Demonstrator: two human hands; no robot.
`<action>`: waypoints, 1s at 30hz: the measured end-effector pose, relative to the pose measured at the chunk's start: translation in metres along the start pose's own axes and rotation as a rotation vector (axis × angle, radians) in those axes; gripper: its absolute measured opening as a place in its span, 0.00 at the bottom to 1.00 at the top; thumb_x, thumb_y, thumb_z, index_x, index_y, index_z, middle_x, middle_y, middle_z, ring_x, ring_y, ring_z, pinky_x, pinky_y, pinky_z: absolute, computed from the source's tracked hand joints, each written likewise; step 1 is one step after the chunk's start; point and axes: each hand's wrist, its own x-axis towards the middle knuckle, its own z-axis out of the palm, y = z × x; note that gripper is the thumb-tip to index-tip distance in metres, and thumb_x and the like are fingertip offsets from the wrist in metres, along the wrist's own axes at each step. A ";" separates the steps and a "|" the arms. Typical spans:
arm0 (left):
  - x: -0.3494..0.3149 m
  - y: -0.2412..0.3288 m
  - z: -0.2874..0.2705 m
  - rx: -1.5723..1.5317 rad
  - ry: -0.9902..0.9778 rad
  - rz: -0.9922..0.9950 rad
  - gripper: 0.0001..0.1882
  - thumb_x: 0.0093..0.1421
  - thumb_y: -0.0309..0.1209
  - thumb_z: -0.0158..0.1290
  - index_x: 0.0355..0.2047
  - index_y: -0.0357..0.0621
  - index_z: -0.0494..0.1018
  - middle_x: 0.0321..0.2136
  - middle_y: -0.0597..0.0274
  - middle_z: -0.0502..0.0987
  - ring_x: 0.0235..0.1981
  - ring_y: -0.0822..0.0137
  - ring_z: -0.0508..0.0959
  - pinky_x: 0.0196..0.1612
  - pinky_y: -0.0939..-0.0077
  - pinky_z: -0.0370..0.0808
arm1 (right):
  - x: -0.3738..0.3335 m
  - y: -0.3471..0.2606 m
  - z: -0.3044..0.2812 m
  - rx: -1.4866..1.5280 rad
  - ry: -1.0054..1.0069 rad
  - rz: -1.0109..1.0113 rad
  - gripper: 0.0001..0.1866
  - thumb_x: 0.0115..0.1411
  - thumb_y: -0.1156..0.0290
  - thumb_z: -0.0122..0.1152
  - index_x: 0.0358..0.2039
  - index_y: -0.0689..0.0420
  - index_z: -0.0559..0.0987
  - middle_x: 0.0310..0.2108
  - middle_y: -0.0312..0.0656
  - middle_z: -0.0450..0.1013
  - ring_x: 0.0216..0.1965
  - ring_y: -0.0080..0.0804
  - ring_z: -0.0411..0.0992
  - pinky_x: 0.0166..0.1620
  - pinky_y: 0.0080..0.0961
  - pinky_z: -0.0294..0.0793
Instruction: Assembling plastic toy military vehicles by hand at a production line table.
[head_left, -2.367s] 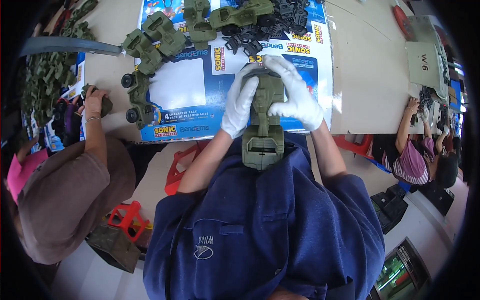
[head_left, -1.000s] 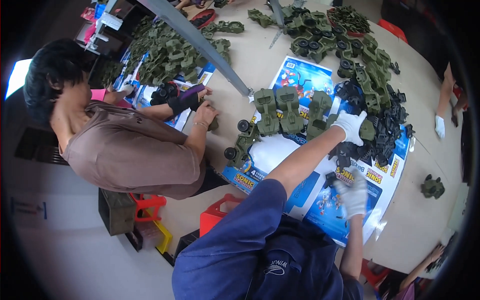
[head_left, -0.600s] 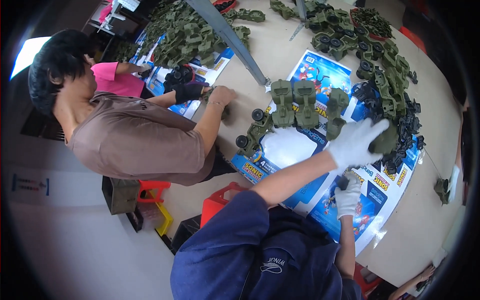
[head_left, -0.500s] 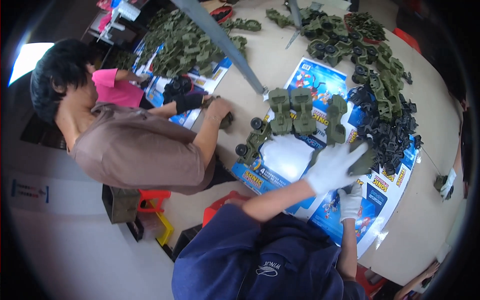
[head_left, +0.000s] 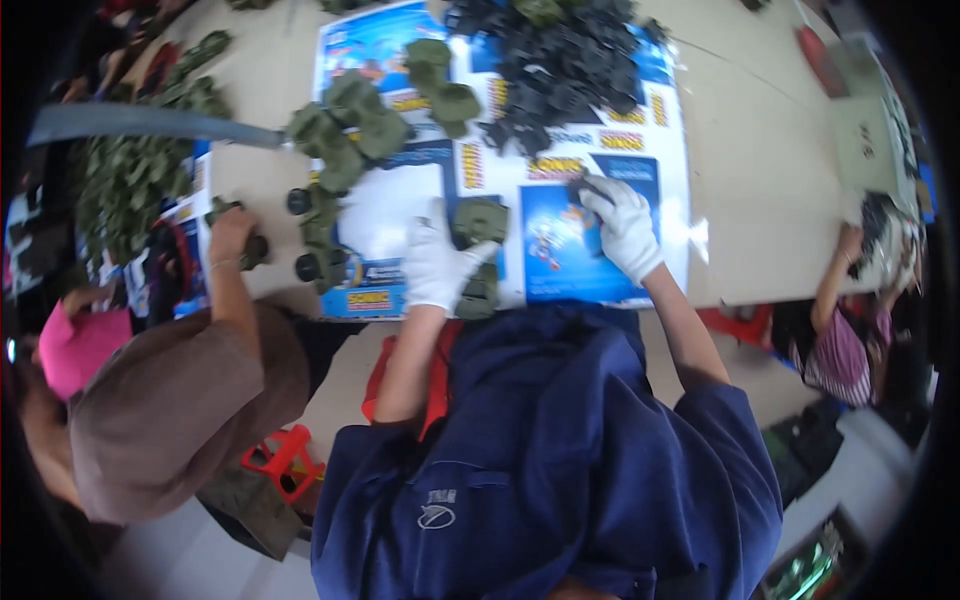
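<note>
Lying on a glossy printed sheet [head_left: 385,205] near the table edge, the green toy car [head_left: 482,228] shows a boxy, moulded shape with a narrower middle, its detail softened by blur. The left hand [head_left: 435,265], in a white cloth-like glove, lies against its left side, fingers nearly together and pointing away, thumb spread wide across the car. The right hand [head_left: 622,228], gloved alike, bends its fingers at a small dark piece [head_left: 578,187], seemingly pinched at the tips; its exact shape is too blurred to tell. Beyond, jagged black parts [head_left: 565,75] heap up beside another knobbly green car body [head_left: 440,85].
</note>
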 end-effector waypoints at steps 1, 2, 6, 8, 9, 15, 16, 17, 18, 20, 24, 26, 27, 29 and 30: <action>0.004 0.016 -0.030 -0.067 -0.145 -0.064 0.62 0.38 0.58 0.71 0.67 0.38 0.55 0.56 0.36 0.66 0.55 0.40 0.72 0.55 0.59 0.73 | -0.009 0.004 -0.004 0.003 0.001 0.068 0.20 0.48 0.84 0.56 0.42 0.54 0.80 0.49 0.48 0.76 0.50 0.47 0.75 0.52 0.40 0.74; 0.005 0.009 -0.026 -0.159 -0.147 -0.014 0.63 0.38 0.56 0.72 0.67 0.38 0.54 0.56 0.37 0.65 0.55 0.41 0.72 0.56 0.59 0.73 | -0.015 0.008 -0.006 0.077 -0.004 0.167 0.22 0.47 0.86 0.54 0.43 0.56 0.80 0.50 0.50 0.76 0.50 0.50 0.75 0.53 0.39 0.74; 0.005 0.013 -0.005 -0.358 -0.266 -0.031 0.65 0.39 0.53 0.73 0.69 0.41 0.48 0.58 0.37 0.62 0.56 0.40 0.72 0.58 0.58 0.73 | -0.019 -0.008 -0.003 0.087 0.127 0.577 0.18 0.54 0.71 0.65 0.47 0.59 0.79 0.47 0.53 0.77 0.48 0.51 0.76 0.51 0.36 0.76; -0.004 0.015 0.012 -0.368 -0.248 -0.077 0.66 0.40 0.54 0.72 0.70 0.43 0.44 0.58 0.35 0.63 0.56 0.39 0.72 0.57 0.57 0.73 | -0.006 -0.015 0.004 -0.036 0.080 0.604 0.32 0.50 0.57 0.73 0.52 0.59 0.76 0.49 0.56 0.75 0.48 0.50 0.76 0.52 0.35 0.76; -0.007 0.017 0.016 -0.367 -0.250 -0.081 0.66 0.40 0.54 0.72 0.70 0.43 0.44 0.58 0.35 0.63 0.56 0.39 0.72 0.57 0.57 0.73 | 0.002 -0.016 0.001 0.002 -0.018 0.509 0.36 0.51 0.52 0.73 0.55 0.60 0.74 0.50 0.56 0.75 0.48 0.49 0.76 0.51 0.36 0.76; -0.007 0.010 0.044 -0.527 -0.106 -0.119 0.60 0.41 0.54 0.72 0.67 0.41 0.52 0.55 0.39 0.70 0.54 0.43 0.74 0.56 0.59 0.73 | 0.032 -0.030 0.009 -0.137 -0.238 0.819 0.36 0.50 0.48 0.71 0.53 0.61 0.75 0.44 0.50 0.77 0.42 0.47 0.78 0.44 0.36 0.78; -0.007 0.010 0.049 -0.547 -0.055 -0.104 0.56 0.42 0.52 0.72 0.65 0.41 0.57 0.55 0.40 0.71 0.54 0.46 0.75 0.56 0.61 0.73 | 0.034 -0.028 0.012 -0.152 -0.314 0.748 0.33 0.53 0.51 0.69 0.55 0.58 0.75 0.48 0.52 0.76 0.45 0.48 0.77 0.48 0.37 0.76; -0.005 0.006 0.050 -0.548 -0.052 -0.114 0.56 0.42 0.52 0.72 0.65 0.41 0.57 0.55 0.40 0.71 0.54 0.46 0.75 0.56 0.61 0.73 | 0.033 -0.025 0.014 -0.168 -0.389 0.676 0.31 0.56 0.54 0.66 0.57 0.54 0.75 0.51 0.53 0.75 0.48 0.49 0.76 0.52 0.38 0.74; -0.001 0.004 0.049 -0.581 -0.088 -0.093 0.55 0.42 0.51 0.72 0.64 0.40 0.58 0.55 0.40 0.71 0.54 0.46 0.75 0.56 0.61 0.73 | 0.029 -0.021 0.013 -0.286 -0.414 0.408 0.31 0.57 0.58 0.64 0.60 0.54 0.73 0.53 0.53 0.74 0.50 0.49 0.75 0.54 0.37 0.73; -0.003 0.003 0.048 -0.610 -0.100 -0.088 0.51 0.44 0.48 0.72 0.63 0.41 0.59 0.55 0.43 0.72 0.55 0.47 0.75 0.57 0.62 0.73 | 0.021 -0.021 0.014 -0.287 -0.364 0.399 0.32 0.57 0.58 0.64 0.61 0.54 0.71 0.54 0.52 0.73 0.50 0.49 0.75 0.55 0.37 0.72; -0.003 0.007 0.034 -0.587 -0.124 -0.046 0.50 0.45 0.47 0.71 0.63 0.43 0.60 0.53 0.44 0.75 0.54 0.49 0.76 0.56 0.63 0.73 | 0.015 -0.017 0.020 -0.269 -0.290 0.542 0.33 0.57 0.62 0.65 0.63 0.56 0.69 0.50 0.53 0.75 0.46 0.47 0.76 0.50 0.36 0.75; -0.006 0.016 0.013 -0.693 -0.210 -0.072 0.49 0.47 0.43 0.71 0.66 0.46 0.59 0.50 0.46 0.78 0.52 0.53 0.79 0.56 0.66 0.73 | 0.015 -0.016 0.019 -0.165 -0.322 0.609 0.32 0.57 0.64 0.65 0.62 0.57 0.70 0.49 0.52 0.75 0.43 0.46 0.77 0.47 0.35 0.77; -0.006 0.018 0.003 -0.696 -0.212 -0.070 0.49 0.47 0.43 0.71 0.66 0.46 0.59 0.50 0.46 0.78 0.52 0.53 0.79 0.56 0.66 0.73 | 0.014 -0.019 0.017 0.135 -0.312 0.666 0.31 0.59 0.65 0.64 0.62 0.57 0.70 0.49 0.50 0.76 0.41 0.39 0.77 0.44 0.31 0.77; -0.012 0.021 -0.020 -0.866 -0.367 0.005 0.49 0.49 0.40 0.70 0.68 0.48 0.56 0.48 0.48 0.80 0.51 0.58 0.80 0.56 0.70 0.73 | 0.010 -0.026 0.009 0.743 -0.280 0.755 0.27 0.64 0.69 0.61 0.63 0.56 0.70 0.50 0.45 0.77 0.38 0.25 0.77 0.39 0.22 0.77; -0.015 0.026 -0.036 -0.908 -0.423 0.022 0.49 0.50 0.39 0.69 0.69 0.49 0.56 0.48 0.49 0.81 0.52 0.62 0.80 0.55 0.72 0.73 | 0.014 -0.033 0.000 0.920 -0.303 0.786 0.26 0.67 0.71 0.57 0.65 0.57 0.68 0.48 0.41 0.77 0.35 0.19 0.73 0.37 0.17 0.75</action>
